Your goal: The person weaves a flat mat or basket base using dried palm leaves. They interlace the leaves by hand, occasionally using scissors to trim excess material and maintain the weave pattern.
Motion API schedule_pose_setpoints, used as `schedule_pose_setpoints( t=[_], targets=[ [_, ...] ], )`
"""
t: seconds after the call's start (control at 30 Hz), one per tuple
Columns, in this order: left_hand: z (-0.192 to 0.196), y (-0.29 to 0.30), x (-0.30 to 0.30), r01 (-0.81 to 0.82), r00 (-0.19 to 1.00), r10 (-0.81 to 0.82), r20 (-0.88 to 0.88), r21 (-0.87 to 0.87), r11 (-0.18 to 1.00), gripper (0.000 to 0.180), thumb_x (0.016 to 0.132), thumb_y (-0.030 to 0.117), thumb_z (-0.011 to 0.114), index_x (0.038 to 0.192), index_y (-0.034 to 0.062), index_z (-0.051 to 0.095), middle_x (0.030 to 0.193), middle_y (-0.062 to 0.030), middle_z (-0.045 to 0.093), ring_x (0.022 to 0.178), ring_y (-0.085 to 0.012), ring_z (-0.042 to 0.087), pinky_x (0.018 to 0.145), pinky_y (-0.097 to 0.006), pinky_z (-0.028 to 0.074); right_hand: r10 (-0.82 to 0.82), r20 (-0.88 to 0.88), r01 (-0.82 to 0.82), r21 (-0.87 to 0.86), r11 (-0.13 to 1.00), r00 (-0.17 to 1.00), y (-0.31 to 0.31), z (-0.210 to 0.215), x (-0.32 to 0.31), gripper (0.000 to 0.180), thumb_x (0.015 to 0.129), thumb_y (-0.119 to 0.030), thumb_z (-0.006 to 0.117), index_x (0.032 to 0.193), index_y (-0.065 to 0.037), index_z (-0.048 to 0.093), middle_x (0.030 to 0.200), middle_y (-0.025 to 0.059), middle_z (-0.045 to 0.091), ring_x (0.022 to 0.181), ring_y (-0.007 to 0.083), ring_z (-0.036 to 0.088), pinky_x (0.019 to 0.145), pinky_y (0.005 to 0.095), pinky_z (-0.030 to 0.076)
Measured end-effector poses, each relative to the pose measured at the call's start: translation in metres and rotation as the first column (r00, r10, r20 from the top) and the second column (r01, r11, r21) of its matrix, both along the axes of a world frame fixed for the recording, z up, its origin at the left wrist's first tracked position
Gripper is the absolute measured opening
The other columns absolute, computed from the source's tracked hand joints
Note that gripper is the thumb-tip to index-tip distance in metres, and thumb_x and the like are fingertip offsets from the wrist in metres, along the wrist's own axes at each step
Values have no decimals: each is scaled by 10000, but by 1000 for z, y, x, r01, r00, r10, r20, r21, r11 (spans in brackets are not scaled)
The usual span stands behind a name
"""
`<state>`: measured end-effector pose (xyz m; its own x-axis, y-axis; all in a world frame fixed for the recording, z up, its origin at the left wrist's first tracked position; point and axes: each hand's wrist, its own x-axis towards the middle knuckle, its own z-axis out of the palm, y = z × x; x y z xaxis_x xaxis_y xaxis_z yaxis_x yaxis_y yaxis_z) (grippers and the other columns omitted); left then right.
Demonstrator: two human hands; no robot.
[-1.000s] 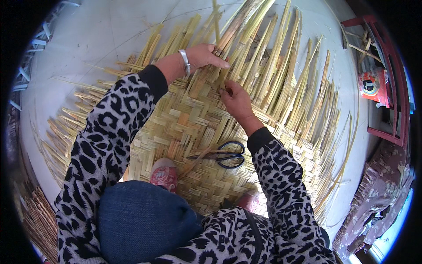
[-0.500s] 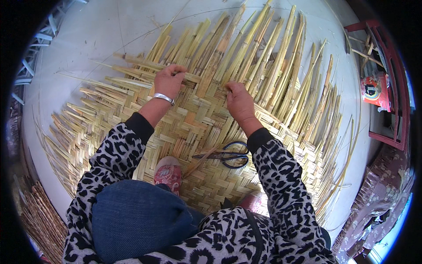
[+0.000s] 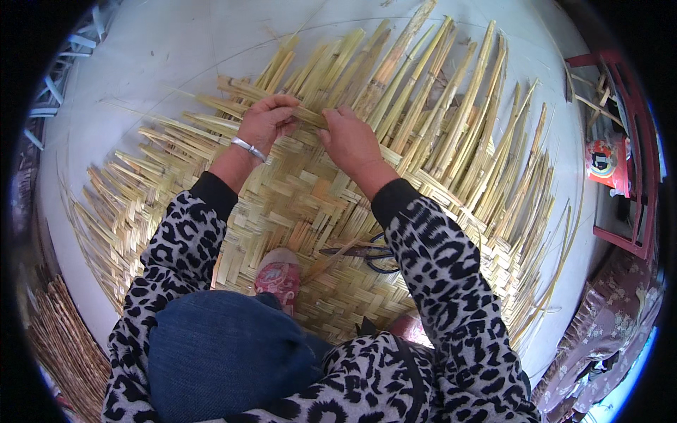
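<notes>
A large woven mat (image 3: 317,190) of split reed strips lies on the floor, with long loose strip ends fanning out along its far and side edges. At its far part, my left hand (image 3: 265,128), with a silver bracelet at the wrist, closes its thumb and fingers around a flat reed strip (image 3: 307,115). Close beside it, my right hand (image 3: 350,142) pinches the same strip near its right end; the fingertips are partly hidden behind the hand. Scissors with dark blue handles (image 3: 381,254) lie on the mat, partly covered by my right sleeve.
My shoe (image 3: 278,280) stands on the mat. A bundle of brown stalks (image 3: 67,345) lies at the lower left. To the right are a dark red frame (image 3: 638,141), a red packet (image 3: 608,165) and a flowered cloth (image 3: 599,331). White slats (image 3: 48,95) are at the upper left.
My right hand has moved left, close to my left hand, and has come onto the strip. The left hand keeps its grip. The view has shifted slightly.
</notes>
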<state>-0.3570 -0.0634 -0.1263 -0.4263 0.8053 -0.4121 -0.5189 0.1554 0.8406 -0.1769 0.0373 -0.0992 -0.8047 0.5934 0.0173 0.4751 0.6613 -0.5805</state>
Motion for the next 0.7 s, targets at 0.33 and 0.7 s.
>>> schedule_pose_setpoints(
  t=[0.33,0.7],
  targets=[
    [1,53,-8,195,960,-192,-202,-7,981,246,876,42,547,1105,7,630,1065,-60,649,1001,-156,615,861,-280,502,-273,25,274,-158,949,962,13,-14,-19,249,843,-312,617,920,-90,699,763,157,666,753,349,646,695,440,499],
    [-1,110,5,209,130,-652,-747,-622,755,373,750,131,669,1094,-8,632,1033,-206,676,966,-341,650,831,-389,517,-337,-64,319,-199,926,939,14,-12,-13,313,801,-321,611,872,-22,673,739,194,657,735,383,642,673,445,494]
  ],
)
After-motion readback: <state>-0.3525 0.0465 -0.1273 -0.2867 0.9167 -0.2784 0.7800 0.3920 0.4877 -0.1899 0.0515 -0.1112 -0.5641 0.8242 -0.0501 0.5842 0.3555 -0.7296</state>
